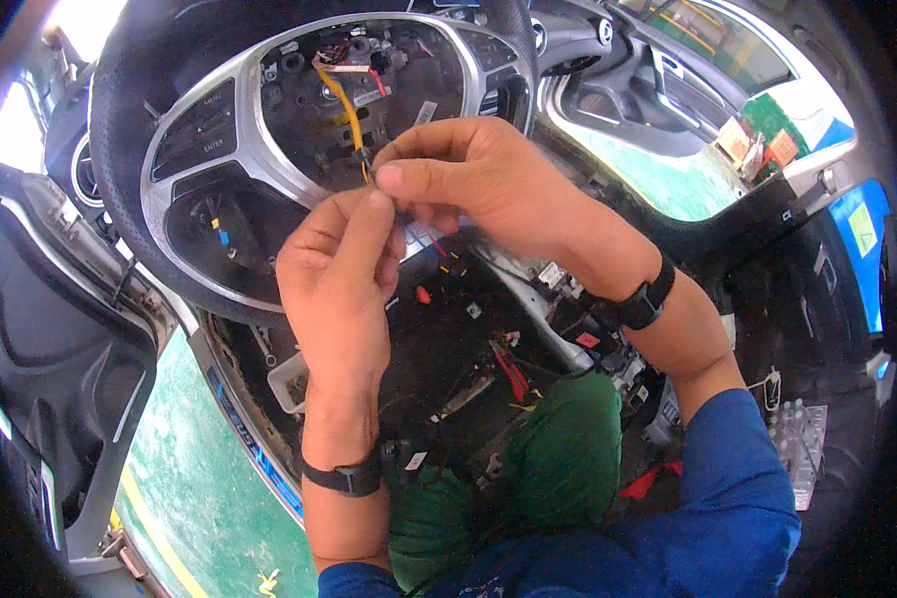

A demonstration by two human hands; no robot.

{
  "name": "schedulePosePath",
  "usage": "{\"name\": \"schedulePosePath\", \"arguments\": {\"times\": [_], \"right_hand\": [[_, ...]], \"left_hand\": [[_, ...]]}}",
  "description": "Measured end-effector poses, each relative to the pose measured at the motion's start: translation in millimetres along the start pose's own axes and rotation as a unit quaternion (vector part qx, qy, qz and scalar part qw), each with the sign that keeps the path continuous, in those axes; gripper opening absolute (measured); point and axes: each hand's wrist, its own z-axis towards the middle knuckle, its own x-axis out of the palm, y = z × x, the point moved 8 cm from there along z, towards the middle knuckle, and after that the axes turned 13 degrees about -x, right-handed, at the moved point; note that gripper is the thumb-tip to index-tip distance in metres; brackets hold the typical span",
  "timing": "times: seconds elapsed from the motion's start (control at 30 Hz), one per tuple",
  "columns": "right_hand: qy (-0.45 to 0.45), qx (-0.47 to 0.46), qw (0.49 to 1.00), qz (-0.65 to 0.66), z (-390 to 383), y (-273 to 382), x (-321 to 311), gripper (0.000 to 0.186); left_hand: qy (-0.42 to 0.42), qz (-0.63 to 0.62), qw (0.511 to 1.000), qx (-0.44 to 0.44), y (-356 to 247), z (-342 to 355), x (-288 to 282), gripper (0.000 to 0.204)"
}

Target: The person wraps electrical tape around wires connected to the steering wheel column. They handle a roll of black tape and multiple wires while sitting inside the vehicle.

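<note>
Two hands pinching one yellow cable (347,108), left hand (337,274), right hand (488,179), open steering wheel hub (364,85) holding wires

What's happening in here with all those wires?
A person sits in a stripped car cabin, working at the black steering wheel with silver spokes, whose centre cover is off. Both hands meet in front of it: the left hand and right hand pinch the end of a thin yellow wire leading from the open hub. Loose red wires lie below.
</note>
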Motion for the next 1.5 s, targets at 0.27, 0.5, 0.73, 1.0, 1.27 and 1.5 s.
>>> {"name": "schedulePosePath", "arguments": {"times": [0.27, 0.5, 0.73, 1.0, 1.27, 1.5], "right_hand": [[0.021, 0.041, 0.999, 0.009, -3.0, -4.2, 2.6, 0.028], [0.021, 0.051, 0.998, -0.017, -2.0, -6.9, -2.3, 0.032], [0.028, 0.077, 0.996, -0.023, -11.3, -8.1, -7.7, 0.037], [0.010, 0.037, 0.997, -0.065, -15.0, -7.6, -11.2, 0.033], [-0.023, 0.041, 0.997, 0.069, -22.5, -12.0, -7.5, 0.029], [-0.052, 0.037, 0.991, 0.122, -23.8, -18.5, -0.4, 0.031]], "left_hand": [[0.065, -0.004, 0.997, -0.032, 5.3, -11.5, 4.8, 0.016], [0.035, 0.096, 0.995, 0.009, 10.6, -13.4, 8.0, 0.009], [-0.012, 0.142, 0.988, 0.067, 11.3, -17.4, 6.6, 0.009], [-0.045, 0.202, 0.973, 0.098, 13.3, -20.2, 11.1, 0.010], [-0.030, 0.220, 0.972, 0.083, 14.8, -23.3, 15.1, 0.013], [-0.060, 0.251, 0.958, 0.126, 10.1, -27.5, 14.2, 0.013]]}}
